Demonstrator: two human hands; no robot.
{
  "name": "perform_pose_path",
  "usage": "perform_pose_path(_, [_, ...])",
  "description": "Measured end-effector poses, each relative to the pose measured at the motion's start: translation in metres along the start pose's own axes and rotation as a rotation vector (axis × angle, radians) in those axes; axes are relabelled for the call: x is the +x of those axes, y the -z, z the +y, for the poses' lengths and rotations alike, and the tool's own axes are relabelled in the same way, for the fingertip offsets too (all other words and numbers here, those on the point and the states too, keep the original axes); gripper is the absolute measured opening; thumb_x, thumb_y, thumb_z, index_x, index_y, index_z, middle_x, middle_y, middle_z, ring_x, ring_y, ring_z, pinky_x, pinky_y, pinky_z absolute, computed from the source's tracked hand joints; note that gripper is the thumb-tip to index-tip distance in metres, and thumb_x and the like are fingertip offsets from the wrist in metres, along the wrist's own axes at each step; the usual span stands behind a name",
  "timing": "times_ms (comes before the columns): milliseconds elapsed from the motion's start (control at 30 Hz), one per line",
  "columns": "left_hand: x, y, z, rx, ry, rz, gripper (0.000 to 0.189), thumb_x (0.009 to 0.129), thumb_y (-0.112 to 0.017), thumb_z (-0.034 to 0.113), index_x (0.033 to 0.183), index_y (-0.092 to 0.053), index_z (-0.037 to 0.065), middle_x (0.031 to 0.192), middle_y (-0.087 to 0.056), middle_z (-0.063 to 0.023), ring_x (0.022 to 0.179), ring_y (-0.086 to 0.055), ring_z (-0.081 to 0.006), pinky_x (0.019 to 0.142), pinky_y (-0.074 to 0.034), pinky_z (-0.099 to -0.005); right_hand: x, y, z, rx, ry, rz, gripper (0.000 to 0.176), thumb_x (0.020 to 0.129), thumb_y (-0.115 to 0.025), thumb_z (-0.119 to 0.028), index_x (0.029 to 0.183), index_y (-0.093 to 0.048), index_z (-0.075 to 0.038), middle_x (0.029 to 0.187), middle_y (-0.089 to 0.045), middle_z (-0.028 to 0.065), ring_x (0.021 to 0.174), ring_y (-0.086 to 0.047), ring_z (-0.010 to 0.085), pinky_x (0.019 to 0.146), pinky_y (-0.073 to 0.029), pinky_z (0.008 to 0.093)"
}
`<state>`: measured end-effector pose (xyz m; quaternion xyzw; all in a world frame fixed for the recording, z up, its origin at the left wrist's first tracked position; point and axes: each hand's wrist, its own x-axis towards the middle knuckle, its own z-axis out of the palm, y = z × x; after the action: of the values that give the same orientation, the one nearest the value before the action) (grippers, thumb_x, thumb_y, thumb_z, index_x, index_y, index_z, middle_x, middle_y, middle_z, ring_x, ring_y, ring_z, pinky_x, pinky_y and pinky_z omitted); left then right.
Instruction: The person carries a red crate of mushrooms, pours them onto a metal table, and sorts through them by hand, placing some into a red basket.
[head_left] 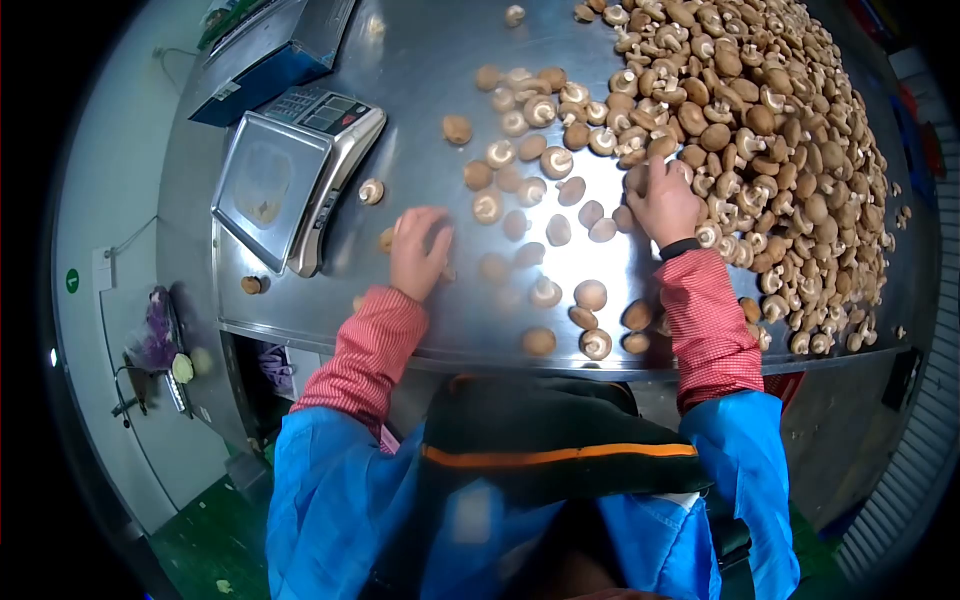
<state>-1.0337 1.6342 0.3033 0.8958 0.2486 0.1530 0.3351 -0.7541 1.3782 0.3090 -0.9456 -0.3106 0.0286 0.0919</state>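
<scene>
My left hand (419, 250) is over the metal table, fingers bent and parted, with a mushroom (386, 240) just beside it; part of another shows by its wrist side. At the left edge of the big mushroom pile (770, 130), my right hand (664, 200) has its fingers curled down among the mushrooms; what they grip, if anything, is hidden. Between my hands lie many loose mushrooms, some cap up and some stem up, such as one upturned mushroom (557, 161).
A digital scale (270, 190) stands on the left of the metal table (420, 330), its pan bare apart from a smudge. Behind it is a blue-sided metal box (270, 75). A lone mushroom (371, 191) lies right of the scale, another (252, 285) near the front left.
</scene>
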Motion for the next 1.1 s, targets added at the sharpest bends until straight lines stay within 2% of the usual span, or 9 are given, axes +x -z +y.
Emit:
perform_pose_path(167, [0.029, -0.036, 0.031, -0.119, -0.29, -0.127, 0.026, 0.084, -0.069, 0.005, 0.11, -0.068, 0.008, 0.108, -0.066, -0.0113, 0.102, -0.061, -0.0333, 0.093, -0.049, -0.0437, -0.016, 0.03, -0.003, 1.108, -0.133, -0.356, 0.044, 0.091, -0.06, -0.03, 0.127, -0.054, -0.005, 0.101, -0.066, 0.0124, 0.079, -0.065, 0.0211, 0.064, -0.054, 0.0356])
perform_pose_path(300, [0.038, -0.062, 0.072, -0.091, -0.441, -0.292, 0.033, 0.083, -0.071, 0.011, 0.116, -0.066, 0.01, 0.117, -0.066, -0.0071, 0.108, -0.061, -0.0303, 0.094, -0.048, -0.0427, -0.061, 0.018, -0.012, 1.921, -0.403, -0.672, 0.045, 0.105, -0.041, -0.044, 0.125, -0.054, -0.006, 0.102, -0.066, 0.0125, 0.08, -0.068, 0.0198, 0.055, -0.055, 0.0258])
perform_pose_path(467, [0.029, -0.084, 0.083, 0.015, -0.381, -0.319, 0.038, 0.083, -0.071, 0.011, 0.12, -0.063, 0.01, 0.109, -0.063, -0.0107, 0.102, -0.061, -0.0314, 0.09, -0.048, -0.0456, -0.089, 0.015, -0.024, 1.469, -0.403, -0.575, 0.018, 0.099, -0.067, -0.019, 0.109, -0.06, -0.006, 0.087, -0.062, -0.0005, 0.07, -0.057, 0.0036, 0.057, -0.044, 0.0197])
perform_pose_path(567, [0.01, -0.082, 0.104, -0.296, -0.165, -0.308, 0.045, 0.079, -0.077, 0.014, 0.122, -0.063, 0.01, 0.107, -0.063, -0.0097, 0.104, -0.062, -0.0287, 0.09, -0.05, -0.041, -0.098, 0.024, -0.033, 1.149, -0.3, -0.507, 0.033, 0.097, -0.068, -0.015, 0.124, -0.054, -0.002, 0.091, -0.064, 0.0021, 0.079, -0.061, 0.0088, 0.067, -0.05, 0.0242])
perform_pose_path(700, [-0.036, -0.061, 0.134, -0.386, -0.095, -0.234, 0.05, 0.078, -0.08, 0.014, 0.123, -0.06, 0.005, 0.113, -0.061, -0.0122, 0.102, -0.063, -0.0271, 0.089, -0.052, -0.0368, -0.104, 0.029, -0.04, 1.396, -0.24, -0.755, 0.041, 0.098, -0.066, -0.014, 0.136, -0.052, -0.006, 0.104, -0.069, 0.0065, 0.096, -0.063, 0.0113, 0.082, -0.05, 0.0248])
perform_pose_path(733, [-0.042, -0.046, 0.139, -0.466, 0.002, -0.375, 0.051, 0.078, -0.078, 0.014, 0.124, -0.058, 0.005, 0.119, -0.059, -0.0143, 0.108, -0.061, -0.03, 0.094, -0.05, -0.041, -0.109, 0.035, -0.036, 1.415, -0.267, -0.788, 0.041, 0.098, -0.065, -0.014, 0.136, -0.053, -0.006, 0.105, -0.069, 0.0062, 0.096, -0.063, 0.0113, 0.082, -0.05, 0.0248])
perform_pose_path(833, [-0.07, -0.033, 0.095, -0.166, -0.109, -0.04, 0.05, 0.079, -0.076, 0.014, 0.125, -0.057, 0.005, 0.123, -0.059, -0.0161, 0.114, -0.057, -0.0348, 0.1, -0.045, -0.0469, -0.123, 0.05, -0.018, 1.507, -0.369, -0.857, 0.042, 0.098, -0.064, -0.014, 0.137, -0.055, -0.003, 0.106, -0.069, 0.0061, 0.09, -0.063, 0.0108, 0.078, -0.05, 0.0234])
perform_pose_path(967, [-0.06, 0.008, 0.008, 0.449, 0.2, 0.283, 0.053, 0.08, -0.074, 0.01, 0.131, -0.059, 0.009, 0.123, -0.062, -0.0168, 0.116, -0.057, -0.0382, 0.102, -0.045, -0.0483, -0.136, 0.059, 0.001, 1.831, -0.435, -0.942, 0.043, 0.098, -0.061, -0.017, 0.137, -0.052, -0.001, 0.103, -0.068, 0.0113, 0.076, -0.068, 0.0192, 0.061, -0.055, 0.0288])
perform_pose_path(1100, [-0.074, 0.014, -0.052, -0.022, 0.385, 0.114, 0.052, 0.082, -0.073, 0.005, 0.133, -0.06, 0.009, 0.114, -0.067, -0.0123, 0.104, -0.066, -0.0274, 0.092, -0.053, -0.0401, -0.14, 0.062, -0.006, 1.888, -0.44, -1.028, 0.045, 0.096, -0.059, -0.017, 0.138, -0.049, -0.002, 0.104, -0.067, 0.0154, 0.078, -0.069, 0.024, 0.063, -0.057, 0.0312])
